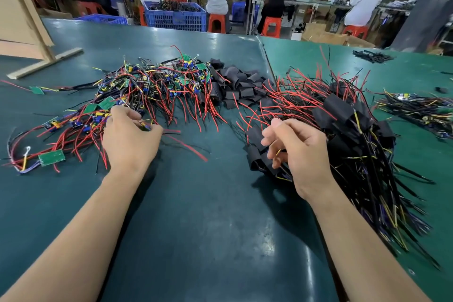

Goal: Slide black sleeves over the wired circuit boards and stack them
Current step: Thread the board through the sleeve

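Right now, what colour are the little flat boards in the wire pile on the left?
Green, seen best in the head view, like this circuit board.

head view | worn high | faces forward-down | close over table [196, 203]

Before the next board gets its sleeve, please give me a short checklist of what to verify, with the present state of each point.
1. Left hand grips a board from the unsleeved pile: ok, fingers curl round one at the pile's near edge.
2. That board's wires are free of the tangle: cannot tell.
3. Empty black sleeves within reach: ok, heaped between the piles.
4. Right hand free for a sleeve: cannot tell, its fingers curl at the finished stack.
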